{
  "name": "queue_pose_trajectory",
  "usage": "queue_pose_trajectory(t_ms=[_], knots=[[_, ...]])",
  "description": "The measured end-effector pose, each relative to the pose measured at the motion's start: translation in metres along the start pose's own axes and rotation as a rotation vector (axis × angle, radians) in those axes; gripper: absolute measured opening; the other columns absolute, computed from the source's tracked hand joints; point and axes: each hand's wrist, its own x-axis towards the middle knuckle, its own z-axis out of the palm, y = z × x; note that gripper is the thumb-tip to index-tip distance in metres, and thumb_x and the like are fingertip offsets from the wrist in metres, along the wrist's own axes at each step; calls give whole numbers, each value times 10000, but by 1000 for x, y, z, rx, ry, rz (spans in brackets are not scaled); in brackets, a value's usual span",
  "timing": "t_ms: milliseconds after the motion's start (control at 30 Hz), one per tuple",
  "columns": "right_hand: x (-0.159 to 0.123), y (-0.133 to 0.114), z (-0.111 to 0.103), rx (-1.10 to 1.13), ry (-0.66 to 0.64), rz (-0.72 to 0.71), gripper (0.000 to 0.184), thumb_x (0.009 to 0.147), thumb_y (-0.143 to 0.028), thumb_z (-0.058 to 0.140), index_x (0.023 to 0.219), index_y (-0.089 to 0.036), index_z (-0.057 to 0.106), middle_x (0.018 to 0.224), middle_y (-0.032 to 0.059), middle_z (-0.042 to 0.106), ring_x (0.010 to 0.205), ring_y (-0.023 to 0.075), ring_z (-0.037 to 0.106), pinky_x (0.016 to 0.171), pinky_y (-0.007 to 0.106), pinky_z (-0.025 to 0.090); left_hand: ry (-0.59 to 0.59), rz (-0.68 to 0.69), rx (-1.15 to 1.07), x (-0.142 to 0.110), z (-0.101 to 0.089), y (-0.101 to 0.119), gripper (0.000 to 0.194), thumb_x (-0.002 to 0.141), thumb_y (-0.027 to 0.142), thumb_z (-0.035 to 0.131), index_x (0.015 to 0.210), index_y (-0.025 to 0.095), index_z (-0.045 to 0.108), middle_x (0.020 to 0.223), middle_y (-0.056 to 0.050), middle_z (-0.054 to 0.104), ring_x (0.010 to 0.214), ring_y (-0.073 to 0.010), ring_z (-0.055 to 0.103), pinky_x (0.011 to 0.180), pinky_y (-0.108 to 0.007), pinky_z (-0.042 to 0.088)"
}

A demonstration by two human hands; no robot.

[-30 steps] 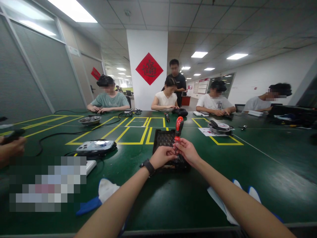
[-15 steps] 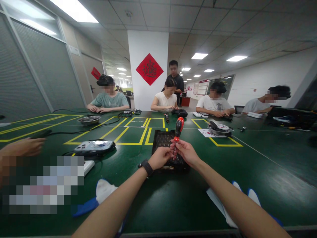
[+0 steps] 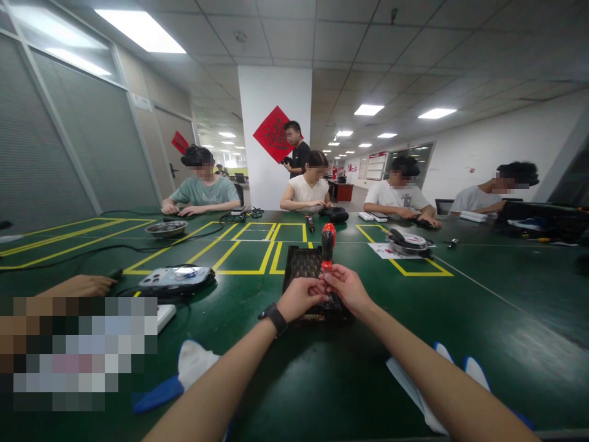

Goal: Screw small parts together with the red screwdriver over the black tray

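A screwdriver (image 3: pixel 328 244) with a red and black handle stands nearly upright, handle up, in front of me. My right hand (image 3: pixel 348 287) pinches it just below the handle. Close against it, my left hand (image 3: pixel 301 299), with a dark watch on the wrist, has its fingertips closed at the screwdriver's shaft. Fingers cover most of the shaft, and its tip is hidden. Under both hands lies a black open case (image 3: pixel 298 263) with a patterned inside; the hands block part of it.
White and blue gloves (image 3: pixel 196 362) lie beside my forearms. A phone (image 3: pixel 177 277) on a black pouch sits at left, near another person's hand (image 3: pixel 87 285). Metal bowls (image 3: pixel 166 229), cables and yellow tape lines spread across the green table (image 3: pixel 294 380). Several people sit opposite.
The screwdriver and both hands are slightly lower in view, and the handle is more upright. At left, the other person's hand has moved right. A standing person behind has moved left.
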Motion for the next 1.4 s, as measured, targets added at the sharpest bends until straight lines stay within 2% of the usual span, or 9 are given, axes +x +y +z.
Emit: queue_pose_trajectory(t_ms=[167, 267, 467, 600, 767, 967, 1100, 1267, 1400], knots=[[1, 2, 1, -1, 24, -27, 275, 623, -270, 693, 856, -175, 581, 756, 17, 616, 615, 107, 553, 528, 225, 432, 22, -16, -19, 0, -1, 1, 286, 633, 361, 654, 766, 110, 617, 678, -37, 624, 604, -111, 551, 568, -205, 435], [2, 3, 1, 13, 23, -31, 286, 617, -253, 698, 866, -182, 576, 755, 0, 589, 596, 95, 534, 522, 224, 432, 14, -3, -23, 0, -2, 3, 247, 655, 334, 638, 743, 104, 616, 646, -30, 613, 583, -106, 541, 559, -202, 429], [1, 0, -1, -31, -52, -8, 262, 723, -301, 602, 946, -163, 597, 798, 37, 602, 618, 94, 528, 552, 231, 432, -13, 63, -4, -2, -4, 5, 176, 736, 252, 546, 775, 107, 637, 739, -47, 652, 678, -134, 587, 645, -222, 442], [0, -3, -1, 14, -105, 21, 302, 732, -335, 584, 987, -174, 599, 859, 51, 615, 598, 92, 521, 558, 254, 445, -32, 44, -46, -2, -4, 4, 187, 746, 225, 522, 816, 98, 641, 795, -61, 667, 729, -151, 606, 681, -239, 456], [1, 1, -2, 10, -61, 12, 300, 701, -312, 621, 962, -165, 612, 821, 48, 635, 595, 96, 531, 557, 248, 442, -23, -2, -82, -1, -1, 3, 206, 729, 256, 549, 819, 94, 638, 792, -70, 669, 720, -150, 607, 666, -238, 463], [1, 3, -2, 5, -8, 4, 277, 674, -296, 648, 909, -154, 608, 824, 56, 645, 695, 127, 581, 552, 223, 430, -11, -29, -25, -1, 0, 3, 242, 678, 323, 615, 771, 100, 634, 696, -53, 652, 627, -126, 579, 585, -210, 442], [-1, 0, 0, -9, -17, -5, 254, 656, -304, 663, 853, -158, 594, 783, 40, 633, 656, 116, 573, 531, 216, 429, -22, -31, -17, -1, -1, 4, 272, 657, 353, 634, 752, 98, 630, 676, -48, 642, 604, -116, 564, 562, -200, 428], [-1, -1, 1, -9, -30, -32, 258, 644, -277, 677, 854, -181, 561, 699, -9, 585, 604, 103, 556, 494, 205, 423, -78, 13, -18, -2, -2, 4, 234, 702, 311, 591, 773, 93, 632, 689, -49, 646, 616, -119, 569, 581, -203, 434], [-1, -1, 0, -13, -77, 7, 251, 698, -332, 622, 881, -170, 561, 716, 9, 604, 529, 85, 522, 471, 214, 425, -89, 18, 39, -2, -3, 3, 201, 726, 274, 556, 773, 97, 639, 710, -39, 653, 646, -125, 578, 609, -206, 436]])
